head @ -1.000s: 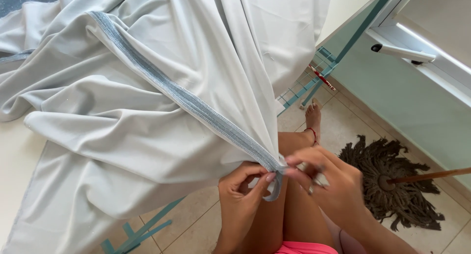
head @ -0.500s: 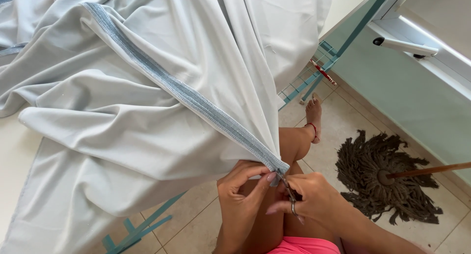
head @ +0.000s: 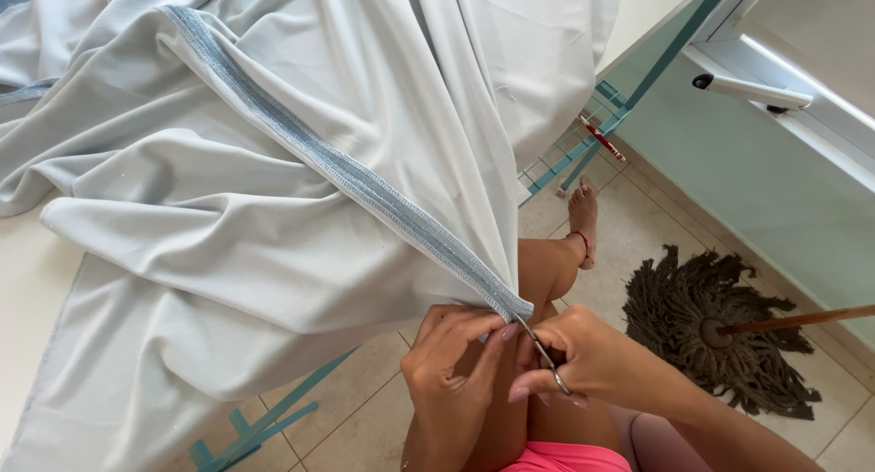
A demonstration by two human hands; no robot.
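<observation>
Lower centre of the frame: the right hand [head: 602, 363] is closed around small metal scissors [head: 544, 354], fingers curled through and about the handles, blades pointing up and left toward the cloth. How far apart the blades stand cannot be told. Just to its left, the left hand [head: 456, 367] pinches the lower corner of the curtain [head: 273, 253] between thumb and fingertips, holding the end of the blue-grey tape [head: 365, 185] steady. The scissor tips sit at that tape end [head: 512, 310], touching or almost touching it.

The tape is a narrow woven band sewn along the curtain's edge. Its long axis runs diagonally from the upper left of the frame down to the hands at lower centre, with the free end pointing toward the person's knee.

Progress, as a judgement: the work is at the tape's very end, and no loose thread or cut-off piece shows, so the trimming here seems barely begun or only just being finished; the tape's whole length above looks intact.

Outward: the pale grey curtain lies heaped over a teal drying rack [head: 583, 153]. A brown mop [head: 720, 331] rests on the tiled floor [head: 365, 408] at right.
</observation>
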